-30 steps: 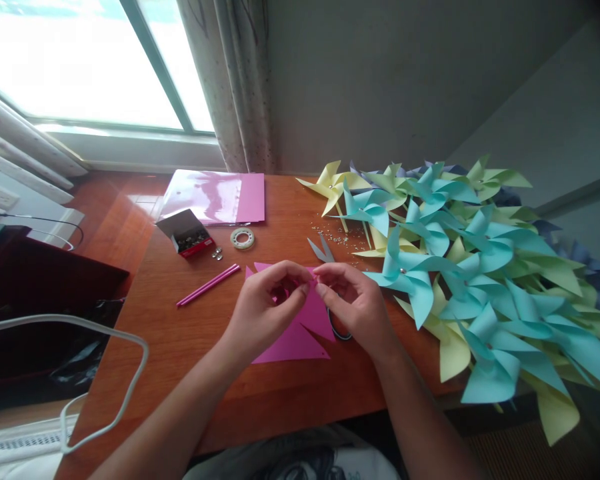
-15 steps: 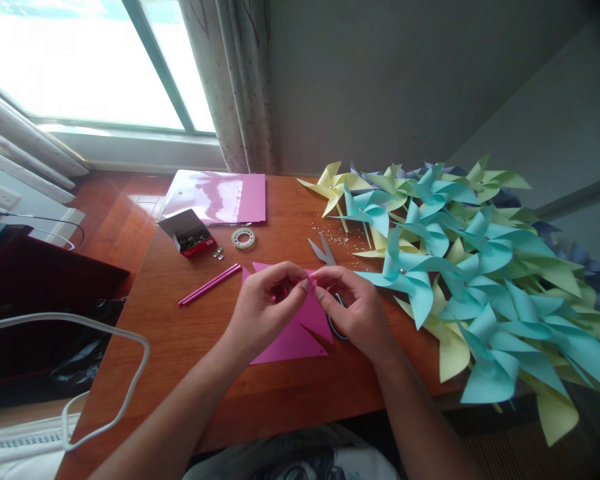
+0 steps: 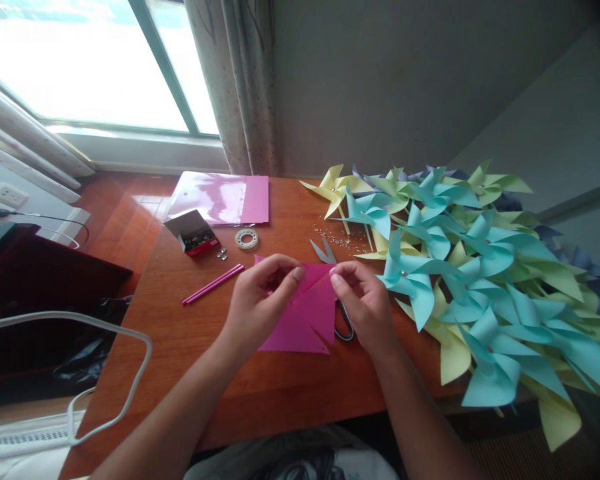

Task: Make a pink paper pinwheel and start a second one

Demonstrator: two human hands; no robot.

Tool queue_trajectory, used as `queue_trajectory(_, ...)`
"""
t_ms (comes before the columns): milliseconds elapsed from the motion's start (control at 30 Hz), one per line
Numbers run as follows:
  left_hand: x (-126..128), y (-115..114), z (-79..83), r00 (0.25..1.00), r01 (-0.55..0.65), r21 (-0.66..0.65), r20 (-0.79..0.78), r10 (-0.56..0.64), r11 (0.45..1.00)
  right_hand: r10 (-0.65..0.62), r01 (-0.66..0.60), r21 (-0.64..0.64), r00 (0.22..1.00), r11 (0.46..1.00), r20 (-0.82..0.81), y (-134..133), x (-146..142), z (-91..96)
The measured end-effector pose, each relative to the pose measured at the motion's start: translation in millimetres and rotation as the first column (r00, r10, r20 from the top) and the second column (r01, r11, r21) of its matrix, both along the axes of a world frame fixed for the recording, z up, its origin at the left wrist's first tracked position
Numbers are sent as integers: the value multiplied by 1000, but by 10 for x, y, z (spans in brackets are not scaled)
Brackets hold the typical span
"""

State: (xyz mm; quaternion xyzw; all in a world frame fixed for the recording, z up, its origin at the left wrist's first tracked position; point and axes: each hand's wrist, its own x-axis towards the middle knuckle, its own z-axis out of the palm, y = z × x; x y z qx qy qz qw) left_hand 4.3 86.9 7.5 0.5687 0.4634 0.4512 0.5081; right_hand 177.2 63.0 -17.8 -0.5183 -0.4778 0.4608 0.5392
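A magenta paper square (image 3: 293,333) with diagonal slits and a small hole at its near right corner lies flat on the table under my hands. My left hand (image 3: 265,293) is closed in a pinch above its left side; whatever the fingertips hold cannot be made out. Above the right side, my right hand (image 3: 363,300) pinches a tiny pale-pink bit too small to name. The hands are apart. Partly under the right hand rest open scissors (image 3: 323,253), their dark handle loop beside the paper. Two pink sticks (image 3: 213,285) lie left of the paper.
Behind are an open red box (image 3: 200,248) of small fasteners, a few loose fasteners (image 3: 222,253), a tape roll (image 3: 247,239) and a clear packet of pink paper (image 3: 210,200). Paper pinwheels (image 3: 485,280) crowd the table's right side. Metallic bits (image 3: 347,241) are scattered near them.
My hands have moved apart, the right one shifting rightward, from fingertips nearly meeting. The magenta paper sits slightly farther away, and more of the scissors' handle shows.
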Motion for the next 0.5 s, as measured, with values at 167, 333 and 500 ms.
queue_trajectory(167, -83, 79, 17, 986, -116, -67, 113, 123, 991, -93, 99, 22, 976, 995, -196, 19, 30, -54)
queue_trajectory(333, -88, 122, -75, 970, -71, -238, 212, 123, 969, -113, 124, 19, 946, 992, -303, 15, 34, -62)
queue_trajectory(500, -66, 122, -108, 971, -1, -349, 224, 84, 937, -53, 70, 45, 954, 997, -296, -15, 33, -53)
